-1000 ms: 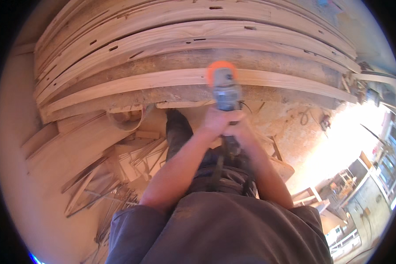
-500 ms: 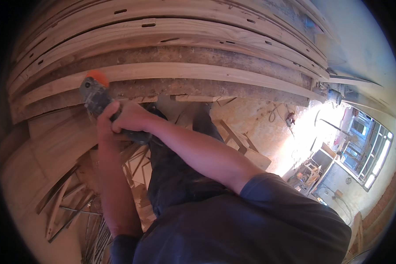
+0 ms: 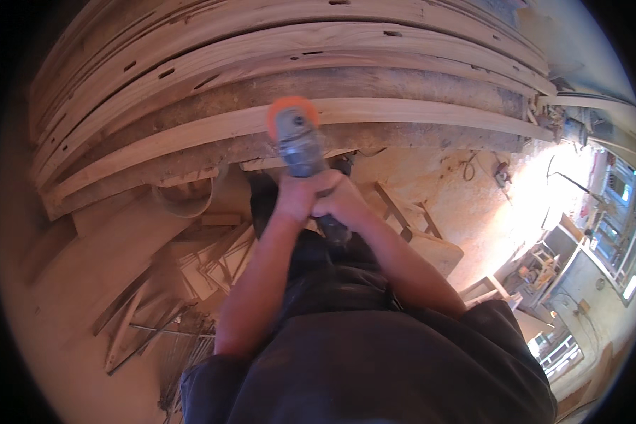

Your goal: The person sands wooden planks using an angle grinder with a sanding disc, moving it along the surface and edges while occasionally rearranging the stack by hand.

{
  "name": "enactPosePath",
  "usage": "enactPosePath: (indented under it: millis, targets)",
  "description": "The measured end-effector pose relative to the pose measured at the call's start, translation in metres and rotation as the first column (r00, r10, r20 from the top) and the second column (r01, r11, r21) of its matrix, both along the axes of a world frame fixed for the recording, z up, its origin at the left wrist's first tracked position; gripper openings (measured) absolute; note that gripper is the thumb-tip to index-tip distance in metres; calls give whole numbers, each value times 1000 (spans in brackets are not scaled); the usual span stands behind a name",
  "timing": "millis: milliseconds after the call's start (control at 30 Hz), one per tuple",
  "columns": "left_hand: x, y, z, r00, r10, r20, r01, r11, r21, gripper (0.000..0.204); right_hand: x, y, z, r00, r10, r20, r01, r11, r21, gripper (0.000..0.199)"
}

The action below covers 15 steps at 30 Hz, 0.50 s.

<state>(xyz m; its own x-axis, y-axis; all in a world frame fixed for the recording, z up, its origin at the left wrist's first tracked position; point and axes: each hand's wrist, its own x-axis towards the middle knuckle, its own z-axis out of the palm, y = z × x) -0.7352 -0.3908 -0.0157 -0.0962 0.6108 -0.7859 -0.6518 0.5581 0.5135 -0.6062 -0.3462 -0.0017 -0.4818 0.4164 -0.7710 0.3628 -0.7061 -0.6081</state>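
Both my hands are wrapped round the body of an angle grinder (image 3: 302, 152) with an orange disc (image 3: 293, 107) at its far end. My left hand (image 3: 297, 196) grips it just behind the head. Close against it, my right hand (image 3: 343, 201) holds the body, and the tool's dark rear end shows below. The disc lies over a long pale wooden strip (image 3: 417, 110) on the bench; whether it touches the wood I cannot tell. The grinder's head is slightly blurred.
Several long boards with slots (image 3: 275, 39) lie side by side across the worn bench (image 3: 466, 136). Offcuts and sticks (image 3: 138, 318) pile on the floor at the left. A wooden frame (image 3: 403, 212) stands under the bench at right, near a cable (image 3: 468, 169).
My hands and the grinder have moved right along the pale strip, from its left part toward the middle. The view has shifted a little too. Both hands keep their hold.
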Motion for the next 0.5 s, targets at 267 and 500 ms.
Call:
enactPosePath:
  millis: [267,500]
  targets:
    - [133,91,21,858,-495,-133,505,862,48,48,161,34,8,881,-466,-78,470,882,42,27]
    - [-8,69,12,-209,-177,-962,487,834,-260,67,241,49,10,766,-643,-12,641,764,-72,33]
